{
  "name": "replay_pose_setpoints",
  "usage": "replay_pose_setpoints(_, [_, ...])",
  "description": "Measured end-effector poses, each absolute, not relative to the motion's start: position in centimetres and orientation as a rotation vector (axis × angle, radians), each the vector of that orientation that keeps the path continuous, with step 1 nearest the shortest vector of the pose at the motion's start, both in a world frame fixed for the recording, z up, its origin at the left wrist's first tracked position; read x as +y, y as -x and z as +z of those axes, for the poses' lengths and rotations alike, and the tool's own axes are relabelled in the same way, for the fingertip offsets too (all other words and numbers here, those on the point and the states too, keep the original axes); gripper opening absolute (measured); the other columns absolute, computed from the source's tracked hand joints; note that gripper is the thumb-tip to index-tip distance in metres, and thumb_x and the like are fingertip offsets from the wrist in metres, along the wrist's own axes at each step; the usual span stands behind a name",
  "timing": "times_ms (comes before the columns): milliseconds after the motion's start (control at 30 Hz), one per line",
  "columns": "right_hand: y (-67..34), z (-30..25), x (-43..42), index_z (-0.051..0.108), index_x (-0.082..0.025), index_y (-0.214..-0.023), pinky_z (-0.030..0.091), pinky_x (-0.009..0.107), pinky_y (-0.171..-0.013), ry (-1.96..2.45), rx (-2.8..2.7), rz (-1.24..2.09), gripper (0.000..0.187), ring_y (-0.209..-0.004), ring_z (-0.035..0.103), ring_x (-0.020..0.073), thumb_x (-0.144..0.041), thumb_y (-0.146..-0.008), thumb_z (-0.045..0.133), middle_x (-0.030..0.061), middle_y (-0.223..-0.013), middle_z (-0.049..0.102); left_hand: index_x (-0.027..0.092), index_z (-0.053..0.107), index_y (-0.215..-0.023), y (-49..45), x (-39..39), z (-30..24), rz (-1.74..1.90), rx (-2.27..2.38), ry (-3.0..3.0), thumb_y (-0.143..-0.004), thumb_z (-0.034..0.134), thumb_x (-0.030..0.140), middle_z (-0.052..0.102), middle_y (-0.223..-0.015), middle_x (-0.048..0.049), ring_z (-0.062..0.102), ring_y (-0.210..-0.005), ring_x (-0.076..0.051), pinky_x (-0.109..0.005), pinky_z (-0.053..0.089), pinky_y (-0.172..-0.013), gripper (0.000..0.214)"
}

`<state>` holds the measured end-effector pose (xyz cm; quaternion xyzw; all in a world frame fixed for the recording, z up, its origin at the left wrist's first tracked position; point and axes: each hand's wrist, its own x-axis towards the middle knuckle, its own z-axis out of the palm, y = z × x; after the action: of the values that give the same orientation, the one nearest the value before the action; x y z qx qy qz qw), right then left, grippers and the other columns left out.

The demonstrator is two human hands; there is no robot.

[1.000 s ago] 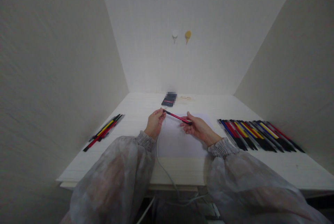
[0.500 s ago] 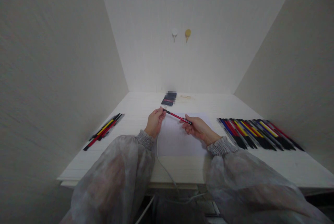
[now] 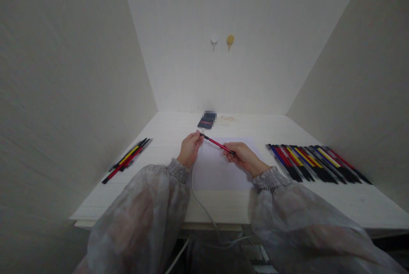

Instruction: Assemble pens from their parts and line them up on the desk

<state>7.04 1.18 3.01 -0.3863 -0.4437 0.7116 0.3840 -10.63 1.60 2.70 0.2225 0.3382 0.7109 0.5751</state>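
A red pen with black ends [image 3: 217, 144] is held level above a white sheet of paper [image 3: 220, 171] on the desk. My left hand [image 3: 190, 149] pinches its far black end with closed fingers. My right hand [image 3: 243, 157] grips the near end, fingers curled round it. Both arms wear translucent grey sleeves.
A row of several red, blue, yellow and black pens [image 3: 315, 163] lies at the right of the white desk [image 3: 367, 206]. A smaller bunch of pens [image 3: 127, 160] lies at the left. A dark phone [image 3: 207, 121] sits at the back, a white cable [image 3: 201, 206] trailing off the front edge. Walls close in on three sides.
My hands and the pen have barely shifted; the right hand's fingers have closed a little tighter on the pen's near end.
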Motion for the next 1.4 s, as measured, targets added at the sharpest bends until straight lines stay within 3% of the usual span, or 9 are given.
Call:
replay_pose_setpoints(67, [-7.0,2.9,1.3,0.057,-0.011,-0.065,0.036,0.016,-0.036,1.012,-1.133,1.739,0.002,-0.038,0.045,0.0049,-0.012,-0.065,0.059,0.0005,-0.052,0.057,0.013,0.055,-0.061,10.7,1.7,2.6,1.669,0.809,-0.515,-0.072,0.055,0.012,0.056,-0.063,0.0009,0.053,-0.057,-0.005,-0.015,0.042,-0.062,0.011])
replay_pose_setpoints(200, [-7.1,3.4,1.3,0.056,-0.015,-0.057,0.042,0.016,-0.041,1.023,-1.096,1.624,0.017,-0.045,0.048,0.006,-0.001,-0.052,0.064,-0.0026,-0.052,0.056,0.014,0.055,-0.061,11.1,1.9,2.3,1.723,0.814,-0.497,-0.072,0.056,0.013,0.055,-0.061,0.0019,0.053,-0.057,-0.005,-0.016,0.042,-0.062,0.011])
replay_pose_setpoints(400, [-6.9,3.6,0.9,0.059,-0.016,-0.067,0.044,0.018,-0.042,0.976,-1.082,1.738,0.004,-0.044,0.049,0.0063,-0.015,-0.064,0.061,-0.0011,-0.057,0.057,0.014,0.055,-0.061,11.1,1.9,2.3,1.71,0.801,-0.508,-0.072,0.055,0.013,0.055,-0.061,0.0016,0.054,-0.059,-0.005,-0.015,0.042,-0.063,0.011])
replay_pose_setpoints(500, [-7.1,3.6,0.9,0.06,-0.014,-0.07,0.042,0.019,-0.039,0.999,-1.257,1.766,0.009,-0.043,0.05,0.0067,-0.022,-0.068,0.058,0.0027,-0.064,0.062,0.013,0.054,-0.061,11.1,1.9,2.3,1.707,0.816,-0.499,-0.072,0.056,0.013,0.055,-0.06,0.0017,0.054,-0.058,-0.005,-0.015,0.042,-0.062,0.011])
replay_pose_setpoints(800, [-10.2,5.0,1.9,0.063,-0.011,-0.067,0.045,0.022,-0.046,1.205,-1.669,1.597,0.011,-0.046,0.054,0.0098,-0.02,-0.061,0.063,0.0049,-0.058,0.063,0.014,0.052,-0.059,12.5,2.7,1.3,1.774,0.898,-0.38,-0.071,0.056,0.014,0.053,-0.057,0.0031,0.054,-0.055,-0.004,-0.015,0.043,-0.059,0.013])
replay_pose_setpoints(967, [-11.0,4.3,3.0,0.061,-0.011,-0.063,0.043,0.027,-0.05,1.666,-2.018,0.942,0.007,-0.05,0.057,0.0164,-0.008,-0.061,0.054,0.0072,-0.053,0.061,0.015,0.052,-0.059,12.7,2.9,1.0,1.786,0.936,-0.355,-0.072,0.056,0.013,0.053,-0.057,0.0031,0.054,-0.055,-0.005,-0.015,0.043,-0.059,0.013])
replay_pose_setpoints(1100, [-11.2,3.8,3.1,0.061,-0.01,-0.073,0.041,0.033,-0.061,1.86,-2.169,0.398,0.014,-0.071,0.059,0.0244,-0.011,-0.063,0.052,0.0167,-0.073,0.063,0.014,0.052,-0.059,12.3,2.7,1.2,1.741,0.954,-0.407,-0.07,0.057,0.014,0.053,-0.056,0.002,0.054,-0.056,-0.006,-0.016,0.043,-0.059,0.013])
replay_pose_setpoints(1200, [-11.2,4.0,2.5,0.061,-0.01,-0.08,0.039,0.034,-0.063,1.957,-2.269,0.255,0.018,-0.078,0.058,0.0266,-0.016,-0.068,0.048,0.0208,-0.086,0.062,0.013,0.053,-0.057,12.0,2.4,1.4,1.716,0.95,-0.475,-0.069,0.059,0.015,0.053,-0.056,0.0015,0.054,-0.056,-0.006,-0.016,0.043,-0.059,0.013])
replay_pose_setpoints(1400, [-11.1,5.0,2.0,0.061,-0.01,-0.077,0.038,0.032,-0.062,2.035,-2.374,0.246,0.021,-0.078,0.058,0.0257,-0.026,-0.071,0.05,0.0194,-0.084,0.061,0.013,0.053,-0.057,11.5,2.0,1.5,1.593,0.959,-0.617,-0.067,0.061,0.018,0.054,-0.057,0.0007,0.053,-0.055,-0.006,-0.016,0.043,-0.06,0.014])
